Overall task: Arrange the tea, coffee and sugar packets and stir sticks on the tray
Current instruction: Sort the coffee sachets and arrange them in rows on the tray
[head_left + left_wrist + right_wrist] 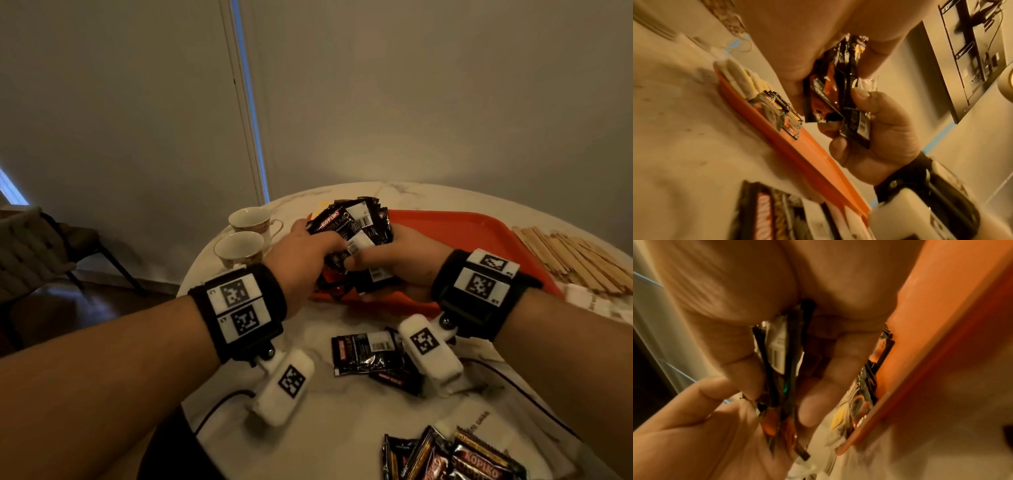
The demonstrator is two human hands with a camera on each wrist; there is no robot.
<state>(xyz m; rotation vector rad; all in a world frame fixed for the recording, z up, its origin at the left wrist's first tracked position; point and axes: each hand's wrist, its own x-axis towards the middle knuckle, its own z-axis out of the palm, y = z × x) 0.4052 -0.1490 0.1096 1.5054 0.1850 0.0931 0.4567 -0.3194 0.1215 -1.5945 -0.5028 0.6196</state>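
Note:
Both hands hold one bunch of black coffee packets (356, 229) above the near left corner of the orange tray (459, 236). My left hand (308, 253) grips the bunch from the left, my right hand (404, 260) from the right. In the left wrist view the packets (834, 91) stand edge-on between my palm and the right hand's fingers (859, 95). The right wrist view shows the packet bunch (785, 363) pinched between thumb and fingers. More coffee packets (781, 112) and white sachets (740, 78) lie on the tray. Wooden stir sticks (575, 260) lie right of the tray.
Two teacups (239, 246) stand at the table's left edge. Loose coffee packets (373, 353) lie on the marble table (342, 421) below my wrists, with another pile (459, 459) at the near edge. White sachets (589, 301) lie near the sticks. A chair (41, 246) stands at left.

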